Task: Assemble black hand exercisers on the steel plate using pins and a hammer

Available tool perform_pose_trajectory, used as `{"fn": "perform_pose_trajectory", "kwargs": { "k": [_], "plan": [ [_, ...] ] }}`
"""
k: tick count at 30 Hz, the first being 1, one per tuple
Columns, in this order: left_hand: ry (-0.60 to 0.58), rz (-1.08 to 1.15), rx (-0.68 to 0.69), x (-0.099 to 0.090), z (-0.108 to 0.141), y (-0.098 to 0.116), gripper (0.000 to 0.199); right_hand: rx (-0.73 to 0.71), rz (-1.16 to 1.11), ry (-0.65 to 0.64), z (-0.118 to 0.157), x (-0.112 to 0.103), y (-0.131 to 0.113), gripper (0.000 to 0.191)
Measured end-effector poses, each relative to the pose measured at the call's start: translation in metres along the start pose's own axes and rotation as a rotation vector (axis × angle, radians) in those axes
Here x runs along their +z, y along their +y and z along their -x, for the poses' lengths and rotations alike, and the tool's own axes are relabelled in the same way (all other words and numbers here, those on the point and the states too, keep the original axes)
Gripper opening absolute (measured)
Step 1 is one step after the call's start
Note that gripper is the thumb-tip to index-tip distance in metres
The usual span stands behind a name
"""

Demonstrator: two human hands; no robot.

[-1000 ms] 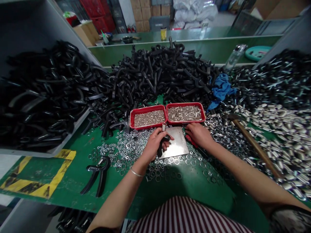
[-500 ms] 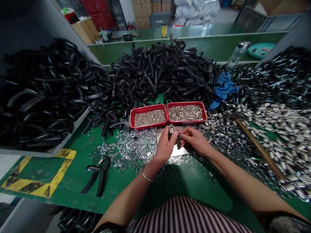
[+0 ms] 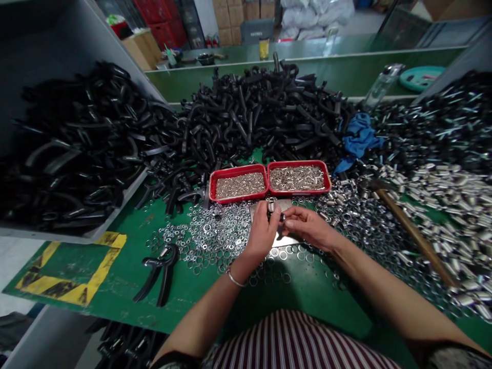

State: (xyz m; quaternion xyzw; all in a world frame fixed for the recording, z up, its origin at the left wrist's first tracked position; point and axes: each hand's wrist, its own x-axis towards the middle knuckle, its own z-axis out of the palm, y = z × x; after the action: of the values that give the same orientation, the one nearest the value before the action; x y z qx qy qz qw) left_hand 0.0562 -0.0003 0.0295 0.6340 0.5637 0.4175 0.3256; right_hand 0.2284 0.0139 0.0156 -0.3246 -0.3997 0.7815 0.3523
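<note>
My left hand (image 3: 263,230) is closed around a metal coil spring (image 3: 271,205) and a dark part below it, over a flat metal plate (image 3: 286,238). My right hand (image 3: 307,225) has its fingertips pinched together at the right end of that dark part; what they hold is too small to make out. Left of my forearm lies a clamp-like black tool (image 3: 159,274) with two curved handles and a spring at its top. Loose metal rings (image 3: 219,228) are spread on the green table beside my left hand.
Two red trays (image 3: 238,199) of small metal pins stand beyond my hands. Behind them rises a heap of black handles (image 3: 246,113), with more in a grey bin at left. A hammer (image 3: 417,233), metal springs (image 3: 446,200) and a blue cloth (image 3: 359,136) lie at right.
The whole view has shifted slightly, so things appear a little further right. My left hand keeps its hold on the spring; my right fingers stay close to the dark part.
</note>
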Motion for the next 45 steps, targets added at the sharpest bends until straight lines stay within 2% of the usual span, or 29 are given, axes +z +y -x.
{"fn": "perform_pose_trajectory", "kwargs": {
  "k": [3,7,9,11,13,14,15,16,18,19,20,22,23,24,26,29,31,32,33,35,36,38,39,41,45],
  "plan": [
    [-0.035,-0.007,0.009,-0.005,0.000,-0.001,0.017,-0.031,0.071,0.032,0.001,0.001,-0.002,0.029],
    [-0.190,0.000,0.190,-0.019,-0.004,0.001,0.016,0.041,-0.013,-0.038,0.001,0.005,-0.003,0.031],
    [-0.233,-0.024,0.243,-0.024,-0.005,0.001,0.017,0.080,-0.081,-0.039,0.004,0.011,0.000,0.030],
    [-0.247,-0.033,0.177,-0.026,-0.006,0.002,0.020,0.105,-0.075,-0.060,0.010,0.017,0.001,0.028],
    [-0.266,0.011,0.056,-0.027,-0.005,0.000,0.024,0.125,0.110,-0.118,0.018,0.013,-0.006,0.028],
    [-0.264,0.056,-0.002,-0.028,-0.005,-0.001,0.027,0.106,0.286,-0.104,0.023,0.005,-0.015,0.028],
    [-0.246,0.118,-0.057,-0.028,-0.006,-0.003,0.029,0.055,0.504,-0.030,0.027,-0.010,-0.026,0.029],
    [-0.200,0.197,-0.112,-0.028,-0.007,-0.006,0.031,-0.019,0.750,0.107,0.030,-0.030,-0.041,0.028],
    [-0.046,0.384,-0.219,-0.025,-0.012,-0.011,0.034,-0.253,1.187,0.585,0.032,-0.081,-0.076,0.024],
    [0.031,0.475,-0.264,-0.023,-0.014,-0.012,0.035,-0.276,1.346,0.793,0.031,-0.110,-0.093,0.024],
    [0.083,0.553,-0.297,-0.019,-0.017,-0.012,0.036,-0.210,1.472,0.936,0.028,-0.137,-0.109,0.024],
    [0.100,0.643,-0.328,-0.009,-0.020,-0.009,0.037,0.038,1.609,0.976,0.019,-0.181,-0.134,0.020],
    [0.070,0.660,-0.336,-0.003,-0.020,-0.007,0.038,0.101,1.620,0.958,0.014,-0.196,-0.143,0.018],
    [0.033,0.671,-0.343,0.002,-0.019,-0.004,0.038,0.143,1.617,0.926,0.009,-0.206,-0.148,0.016],
    [-0.021,0.715,-0.365,0.009,-0.016,-0.001,0.038,0.130,1.592,0.884,0.003,-0.212,-0.153,0.010],
    [0.002,0.900,-0.462,0.012,-0.012,-0.003,0.036,-0.024,1.547,0.907,0.007,-0.195,-0.149,0.013],
    [0.040,1.032,-0.538,0.011,-0.012,-0.005,0.036,-0.174,1.463,0.917,0.015,-0.166,-0.137,0.022],
    [0.050,1.075,-0.561,0.012,-0.012,-0.005,0.036,-0.235,1.381,0.880,0.020,-0.146,-0.127,0.025],
    [0.052,1.101,-0.572,0.013,-0.013,-0.004,0.036,-0.271,1.291,0.803,0.025,-0.122,-0.114,0.027],
    [0.043,1.118,-0.564,0.017,-0.014,0.001,0.035,-0.352,0.776,0.469,0.029,-0.069,-0.084,0.025],
    [0.038,1.120,-0.550,0.019,-0.014,0.004,0.033,-0.348,0.642,0.366,0.029,-0.044,-0.068,0.025],
    [0.021,1.119,-0.512,0.021,-0.013,0.010,0.031,-0.359,0.507,0.283,0.025,-0.004,-0.042,0.024],
    [0.011,1.115,-0.492,0.021,-0.011,0.012,0.031,-0.362,0.505,0.268,0.022,0.008,-0.032,0.023],
    [0.002,1.077,-0.462,0.018,-0.008,0.011,0.030,-0.398,0.643,0.273,0.017,0.021,-0.020,0.022],
    [0.059,0.891,-0.437,0.009,-0.001,0.000,0.032,-0.492,1.136,0.266,0.015,0.016,-0.021,0.019]
  ]
}}
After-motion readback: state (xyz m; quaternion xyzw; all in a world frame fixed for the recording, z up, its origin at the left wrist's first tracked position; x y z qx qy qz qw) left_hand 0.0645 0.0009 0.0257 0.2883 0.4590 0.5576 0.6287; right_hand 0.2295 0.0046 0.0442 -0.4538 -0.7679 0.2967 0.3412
